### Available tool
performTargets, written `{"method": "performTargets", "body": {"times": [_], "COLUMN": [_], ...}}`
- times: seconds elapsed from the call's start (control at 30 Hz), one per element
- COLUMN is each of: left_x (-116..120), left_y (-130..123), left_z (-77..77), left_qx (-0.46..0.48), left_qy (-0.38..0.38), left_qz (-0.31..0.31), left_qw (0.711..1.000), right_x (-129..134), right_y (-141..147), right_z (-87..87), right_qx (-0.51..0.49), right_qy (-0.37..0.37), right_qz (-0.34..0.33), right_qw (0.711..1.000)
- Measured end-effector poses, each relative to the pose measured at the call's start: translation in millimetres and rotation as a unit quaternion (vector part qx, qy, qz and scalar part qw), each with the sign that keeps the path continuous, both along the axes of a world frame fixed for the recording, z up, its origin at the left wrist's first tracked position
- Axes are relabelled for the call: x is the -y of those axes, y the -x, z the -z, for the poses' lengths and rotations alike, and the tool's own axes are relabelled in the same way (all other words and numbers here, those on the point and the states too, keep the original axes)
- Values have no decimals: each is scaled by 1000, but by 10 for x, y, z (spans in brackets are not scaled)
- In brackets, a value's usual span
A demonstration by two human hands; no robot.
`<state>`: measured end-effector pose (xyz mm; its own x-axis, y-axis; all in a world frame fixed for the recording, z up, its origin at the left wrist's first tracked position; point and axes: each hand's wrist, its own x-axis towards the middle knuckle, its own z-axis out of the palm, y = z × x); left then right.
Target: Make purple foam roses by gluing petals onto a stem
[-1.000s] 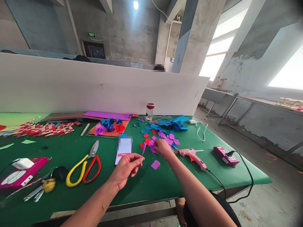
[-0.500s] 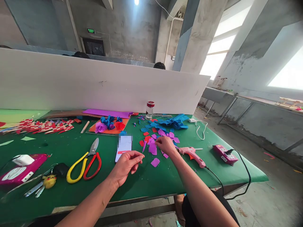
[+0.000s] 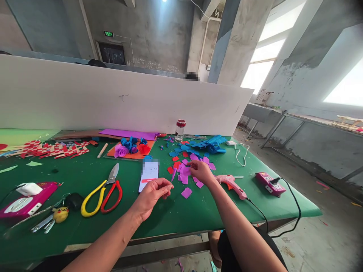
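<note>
My left hand (image 3: 157,190) is closed in a pinch above the table's front part. A narrow, rolled purple paper piece (image 3: 174,174) stands up from its fingertips. Further right, my right hand (image 3: 202,170) reaches into the loose purple paper petals (image 3: 184,178) with thumb and fingers drawn together; what is between them is hidden. Red petals (image 3: 170,170) and blue paper pieces (image 3: 210,145) lie around and behind that hand. Just right of it rests a pink glue gun (image 3: 232,185). Behind my left hand lies a phone (image 3: 149,172) with its screen lit.
Scissors (image 3: 109,192), keys with a yellow charm (image 3: 60,214) and a magenta power strip (image 3: 34,198) lie left. Finished paper flowers (image 3: 130,146) rest on an orange sheet. A jar (image 3: 180,130) stands by the white board (image 3: 141,98). Another socket block (image 3: 270,184) is right, its cord hanging over the edge.
My right hand has shifted slightly away from me over the petals. My left hand keeps its pinch in nearly the same place. The view has tilted a little.
</note>
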<state>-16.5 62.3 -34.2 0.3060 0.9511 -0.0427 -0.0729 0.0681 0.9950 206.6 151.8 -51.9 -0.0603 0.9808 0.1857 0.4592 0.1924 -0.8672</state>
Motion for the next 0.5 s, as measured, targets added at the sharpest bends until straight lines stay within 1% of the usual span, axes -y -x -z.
{"method": "performTargets", "body": {"times": [0.07, 0.13, 0.23, 0.3, 0.37, 0.43, 0.5], "left_x": [24, 46, 53, 39, 20, 11, 18], "left_y": [-10, -22, -27, -20, -12, -14, -31], "left_z": [-36, -68, -83, -70, -52, -41, -39], "left_qx": [25, 26, -29, -71, -96, -110, -128], "left_qy": [2, -1, -50, -84, -102, -108, -104], "left_qz": [20, 24, -1, -27, -60, -86, -86], "left_qw": [999, 999, 998, 994, 988, 984, 983], "right_x": [43, 138, 373, 559, 731, 866, 958], "right_y": [-5, 15, 106, 203, 313, 418, 507], "right_z": [-11, -9, 27, 65, 101, 122, 128], "right_qx": [-59, -128, -225, -303, -461, -561, -624], "right_qy": [26, 48, 71, 98, 162, 200, 208], "right_qz": [-4, -9, -18, -30, -48, -41, -12], "right_qw": [998, 991, 972, 948, 871, 802, 753]}}
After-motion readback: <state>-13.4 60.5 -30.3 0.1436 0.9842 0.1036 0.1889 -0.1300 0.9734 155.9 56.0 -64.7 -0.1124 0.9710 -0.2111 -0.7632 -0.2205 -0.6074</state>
